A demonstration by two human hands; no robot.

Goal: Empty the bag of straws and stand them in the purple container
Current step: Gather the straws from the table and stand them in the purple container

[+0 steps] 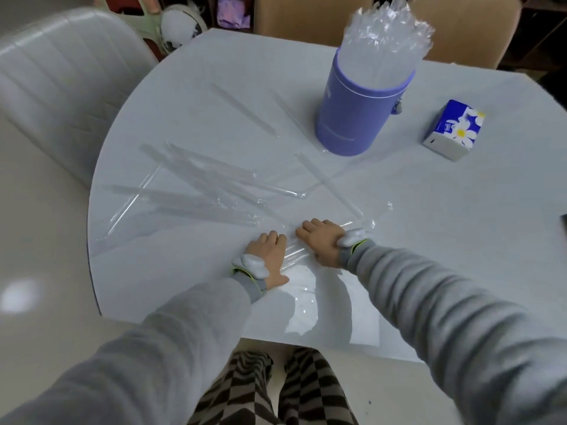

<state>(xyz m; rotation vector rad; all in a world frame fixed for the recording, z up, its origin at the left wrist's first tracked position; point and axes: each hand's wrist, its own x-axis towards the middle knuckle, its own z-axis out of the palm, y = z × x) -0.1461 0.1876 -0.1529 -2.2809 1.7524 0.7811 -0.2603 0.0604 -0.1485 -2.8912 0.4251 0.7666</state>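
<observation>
The purple container [356, 108] stands upright at the far side of the white surface [429, 240]. A thick bunch of wrapped clear straws [386, 35] stands in it and pokes out over its rim. More loose straws [196, 185] lie flat on the surface, spread out to the left of the middle, and some cross each other. One straw [329, 185] lies alone on a slant, in front of the container. Two more lie farther back, left of the container.

The clear plastic bag [299, 289] lies flat at the near edge of the surface. Both hands rest on it, knuckles up. The left hand [267, 253] has its fingers curled down onto the plastic, and the right hand [322, 240] does too, just beside it. The fingers seem to be bunching the plastic, but the tips are hidden, so you cannot tell for sure.

A blue and white tissue pack [454, 130] with daisies on it sits to the right of the container, apart from it. A grey chair [61, 87] stands at the left of the surface.
</observation>
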